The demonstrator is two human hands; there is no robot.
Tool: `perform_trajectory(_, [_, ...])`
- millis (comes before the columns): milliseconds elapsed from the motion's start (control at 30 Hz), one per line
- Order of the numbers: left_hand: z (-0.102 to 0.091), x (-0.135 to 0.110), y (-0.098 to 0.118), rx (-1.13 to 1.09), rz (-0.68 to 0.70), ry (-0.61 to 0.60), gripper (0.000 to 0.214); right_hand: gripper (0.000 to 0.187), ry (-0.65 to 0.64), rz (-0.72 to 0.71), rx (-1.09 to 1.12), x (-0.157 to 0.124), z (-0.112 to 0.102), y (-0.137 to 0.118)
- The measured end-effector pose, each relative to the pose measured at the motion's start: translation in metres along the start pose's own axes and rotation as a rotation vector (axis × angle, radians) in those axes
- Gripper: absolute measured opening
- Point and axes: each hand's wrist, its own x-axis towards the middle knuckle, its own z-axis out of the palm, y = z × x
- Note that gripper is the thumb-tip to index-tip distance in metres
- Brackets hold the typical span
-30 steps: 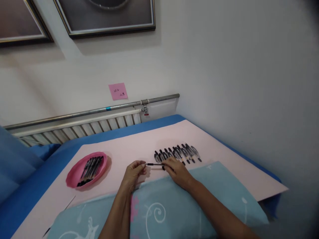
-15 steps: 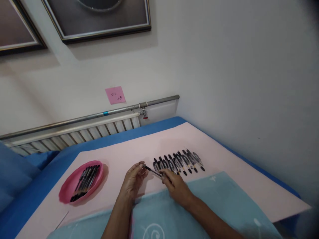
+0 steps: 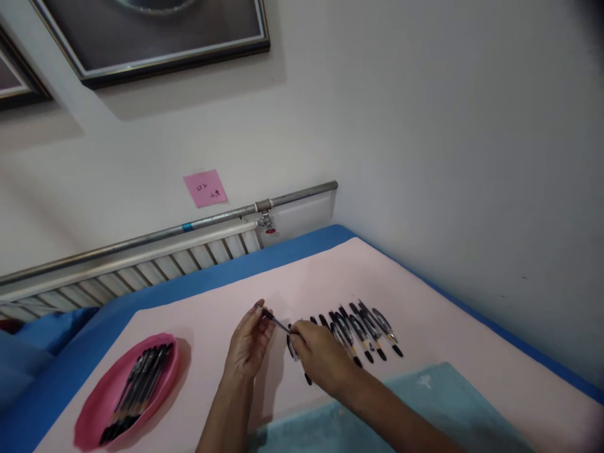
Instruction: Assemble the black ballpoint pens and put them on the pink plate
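A slim pen (image 3: 278,322) slants between my two hands above the pink sheet. My left hand (image 3: 248,346) pinches its upper dark end with thumb and fingertips. Closed around the lower end is my right hand (image 3: 323,357), which hides that part of the pen. Beneath and beyond the right hand, several black pen parts with clear caps (image 3: 361,327) lie side by side in a slanting row. One black piece (image 3: 291,346) shows just left of the right hand, partly covered by it.
At the left, a pink scalloped dish (image 3: 92,396) holds several black pens (image 3: 139,390). The pink sheet (image 3: 217,314) lies over a blue table cover (image 3: 302,246). Teal cloth (image 3: 425,402) is at the near edge. Behind are a radiator (image 3: 179,263) and a wall pipe (image 3: 217,218).
The view has shifted, so the dish sits lower and farther left. Both hands still hold the pen. My right hand now covers more of the row's left part.
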Motion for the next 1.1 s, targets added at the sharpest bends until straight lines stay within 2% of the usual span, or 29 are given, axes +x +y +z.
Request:
perform_trajectory(133, [-0.013, 0.014, 0.007, -0.035, 0.052, 0.088, 0.015, 0.014, 0.02, -0.006, 0.015, 0.024, 0.016, 0.0])
perform_trajectory(200, [-0.019, 0.018, 0.005, -0.051, 0.053, 0.115, 0.012, 0.018, 0.051, -0.007, 0.036, 0.027, 0.025, 0.003])
perform_trajectory(333, [-0.022, 0.021, -0.004, -0.062, 0.037, 0.127, 0.01, 0.008, 0.033, 0.016, 0.071, 0.024, 0.034, 0.016])
perform_trajectory(433, [-0.021, 0.023, -0.008, -0.041, 0.023, 0.119, 0.011, 0.018, -0.046, 0.065, 0.107, 0.023, 0.034, 0.023])
perform_trajectory(500, [-0.021, 0.025, -0.01, -0.028, 0.017, 0.108, 0.012, 0.018, -0.07, 0.082, 0.127, 0.023, 0.034, 0.025])
perform_trajectory(567, [-0.022, 0.025, -0.01, -0.019, 0.022, 0.111, 0.012, 0.008, -0.039, 0.109, 0.111, 0.024, 0.033, 0.025])
perform_trajectory(633, [-0.024, 0.025, -0.009, -0.019, 0.031, 0.122, 0.014, 0.01, 0.001, 0.116, 0.069, 0.025, 0.031, 0.025])
perform_trajectory(700, [-0.025, 0.023, -0.01, -0.036, 0.029, 0.117, 0.017, 0.007, 0.005, 0.089, 0.029, 0.025, 0.03, 0.024])
perform_trajectory(800, [-0.025, 0.019, -0.01, -0.043, 0.034, 0.114, 0.016, 0.01, -0.064, 0.034, -0.007, 0.023, 0.028, 0.022])
perform_trajectory(933, [-0.022, 0.012, -0.01, 0.022, 0.078, 0.161, 0.016, 0.01, -0.114, 0.008, 0.0, 0.019, 0.027, 0.02])
perform_trajectory(1100, [-0.018, 0.009, -0.007, 0.073, 0.08, 0.107, 0.018, 0.02, -0.213, 0.167, 0.203, 0.017, 0.025, 0.018])
